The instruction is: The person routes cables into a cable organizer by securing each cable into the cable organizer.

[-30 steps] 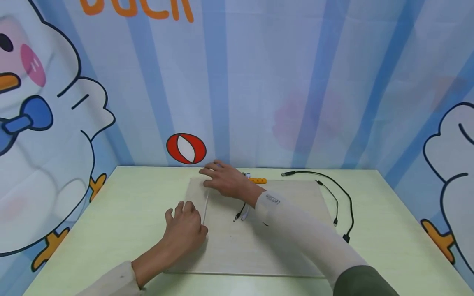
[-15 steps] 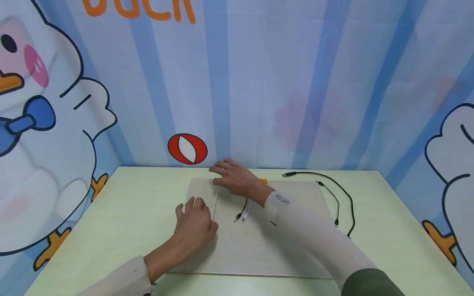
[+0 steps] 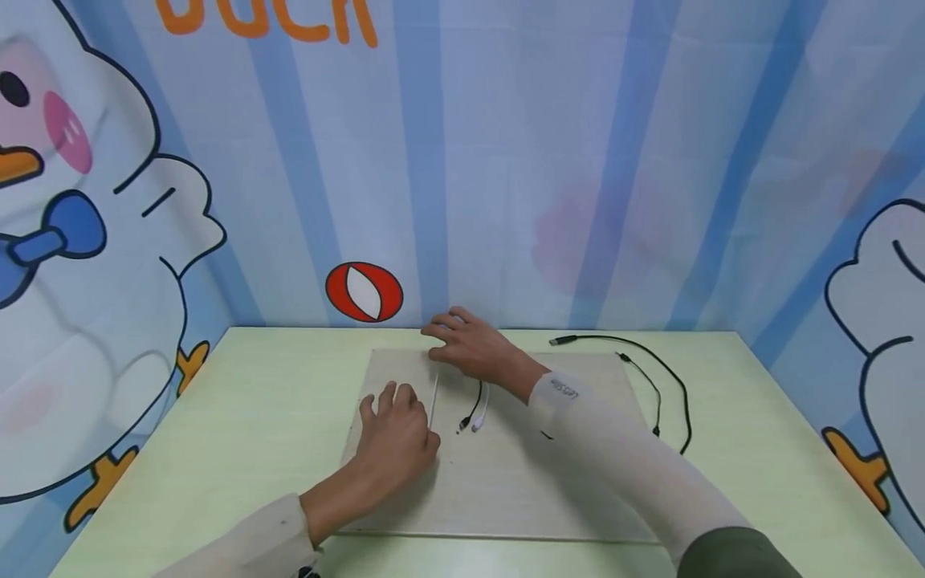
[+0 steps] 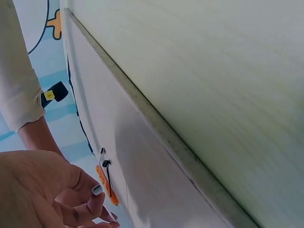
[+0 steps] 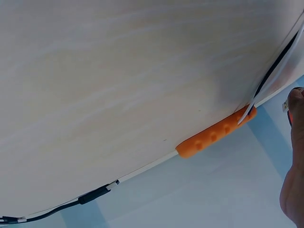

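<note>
Both hands hold a white cable [image 3: 434, 400] stretched out over a pale flat board [image 3: 506, 494]. My left hand [image 3: 397, 440] pinches its near end; in the left wrist view a small white plug [image 4: 97, 190] shows between thumb and finger. The far end is in my right hand [image 3: 473, 349], where a metal USB plug [image 5: 285, 106] pokes out at the fingers in the right wrist view. Just right of the stretched cable, a black cable [image 3: 478, 399] and a second white cable [image 3: 485, 404] lie side by side, running over an orange bumpy strip [image 5: 213, 135] at the board's far edge.
Right of these, a thick black cable [image 3: 674, 377] curves over the table [image 3: 730, 417], with a thinner black cable [image 3: 654, 387] inside its curve along the board's right side. A printed cloth backdrop [image 3: 491, 160] stands behind the table.
Both hands have moved to the right over the board, carrying the stretched white cable closer to the two cables lying there. The right wrist now covers the orange strip in the head view.
</note>
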Motion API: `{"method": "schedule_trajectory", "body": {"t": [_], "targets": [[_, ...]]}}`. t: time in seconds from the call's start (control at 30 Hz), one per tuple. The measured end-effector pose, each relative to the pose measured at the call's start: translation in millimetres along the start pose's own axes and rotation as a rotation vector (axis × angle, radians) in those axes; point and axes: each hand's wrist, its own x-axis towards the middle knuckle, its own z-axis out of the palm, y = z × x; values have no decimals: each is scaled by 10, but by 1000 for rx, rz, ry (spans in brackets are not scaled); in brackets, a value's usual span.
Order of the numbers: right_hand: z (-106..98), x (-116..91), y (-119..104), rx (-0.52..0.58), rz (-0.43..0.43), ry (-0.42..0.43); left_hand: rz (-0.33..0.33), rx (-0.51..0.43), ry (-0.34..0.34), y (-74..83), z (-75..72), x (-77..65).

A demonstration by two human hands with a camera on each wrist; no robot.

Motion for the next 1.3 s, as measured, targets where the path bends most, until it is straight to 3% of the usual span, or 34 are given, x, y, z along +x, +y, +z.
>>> {"method": "schedule_trajectory", "body": {"t": [0.53, 0.93, 1.3], "targets": [[15, -131, 101, -27, -8, 10, -18, -31, -20, 119, 66, 79], [53, -257, 214, -43, 1, -12, 26, -28, 57, 242, 129, 158], [110, -388, 312, -63, 42, -6, 21, -2, 25, 382, 110, 313]]}}
